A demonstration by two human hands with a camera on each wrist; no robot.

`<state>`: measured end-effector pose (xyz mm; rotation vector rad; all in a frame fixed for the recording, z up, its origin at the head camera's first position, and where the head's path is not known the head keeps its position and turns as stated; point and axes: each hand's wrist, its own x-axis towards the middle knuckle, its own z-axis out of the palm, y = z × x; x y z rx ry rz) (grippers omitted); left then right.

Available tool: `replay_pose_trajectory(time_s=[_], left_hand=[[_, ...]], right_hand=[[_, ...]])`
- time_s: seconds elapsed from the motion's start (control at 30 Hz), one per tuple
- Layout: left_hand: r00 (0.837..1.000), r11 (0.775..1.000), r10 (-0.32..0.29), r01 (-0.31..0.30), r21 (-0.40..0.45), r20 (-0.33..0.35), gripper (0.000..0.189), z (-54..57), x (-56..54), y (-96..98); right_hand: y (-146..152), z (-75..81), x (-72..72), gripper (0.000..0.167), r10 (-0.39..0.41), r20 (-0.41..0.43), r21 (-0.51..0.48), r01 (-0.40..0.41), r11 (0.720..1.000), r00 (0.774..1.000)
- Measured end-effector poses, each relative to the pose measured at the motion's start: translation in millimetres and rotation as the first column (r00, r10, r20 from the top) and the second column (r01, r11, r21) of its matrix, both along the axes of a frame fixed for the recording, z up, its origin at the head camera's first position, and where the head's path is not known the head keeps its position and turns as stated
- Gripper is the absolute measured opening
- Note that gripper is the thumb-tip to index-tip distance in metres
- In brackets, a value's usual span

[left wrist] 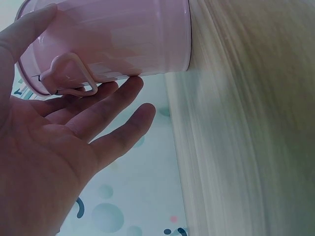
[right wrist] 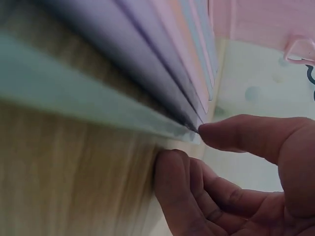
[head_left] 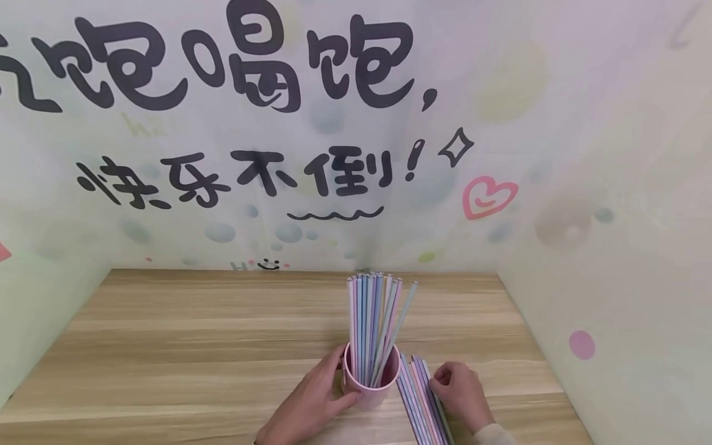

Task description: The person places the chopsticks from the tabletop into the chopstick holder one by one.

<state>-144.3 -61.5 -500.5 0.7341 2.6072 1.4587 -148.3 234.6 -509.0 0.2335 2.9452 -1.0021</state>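
A glossy pink cup (head_left: 371, 395) with a small loop handle (left wrist: 71, 73) stands upright on the table, holding many thin pastel sticks (head_left: 367, 327) that lean several ways. My left hand (head_left: 311, 398) grips the cup, thumb across its near side and fingers along the left side. To the cup's right lies a row of loose pastel sticks (head_left: 414, 395). My right hand (head_left: 461, 392) is at the row's right edge, thumb and forefinger at the far end of a pale green stick (right wrist: 98, 98). Purple sticks (right wrist: 133, 54) lie close beside it.
The wood-grain table (head_left: 194, 346) reaches a printed back wall (head_left: 389, 241) just beyond the cup. A pale side wall (head_left: 628, 278) rises to the right, another side wall (head_left: 44, 309) to the left.
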Motion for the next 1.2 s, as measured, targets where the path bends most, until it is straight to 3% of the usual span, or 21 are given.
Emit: replay_pose_trajectory(time_s=[0.4, 0.67, 0.83, 1.07, 1.2], left_hand=[[1.000, 1.000, -0.002, 0.002, 0.003, -0.008, 0.075, 0.9, 0.6, -0.1], [1.000, 1.000, -0.005, 0.005, 0.000, -0.004, 0.076, 1.1, 0.7, 0.2], [1.000, 1.000, -0.001, 0.001, -0.010, -0.024, 0.075, 0.6, 0.8, -0.2], [1.000, 1.000, 0.000, 0.000, -0.007, 0.000, 0.076, 1.0, 1.2, -0.8], [1.000, 1.000, -0.002, 0.002, -0.010, -0.001, 0.076, 2.2, 1.3, 0.0]], right_hand=[[1.2, 1.1, 1.7, 0.008, 0.017, 0.032, 0.030, -0.018, 0.999, 0.999], [24.0, 5.9, 2.6, 0.008, -0.019, 0.025, 0.027, 0.018, 0.999, 1.000], [37.8, 23.2, -0.8, 0.015, -0.046, -0.007, -0.031, 0.046, 0.998, 0.999], [43.7, 63.5, -6.1, 0.028, -0.118, -0.061, -0.157, 0.107, 0.982, 0.991], [42.2, 85.7, -10.3, 0.029, -0.211, -0.127, -0.287, 0.168, 0.943, 0.969]])
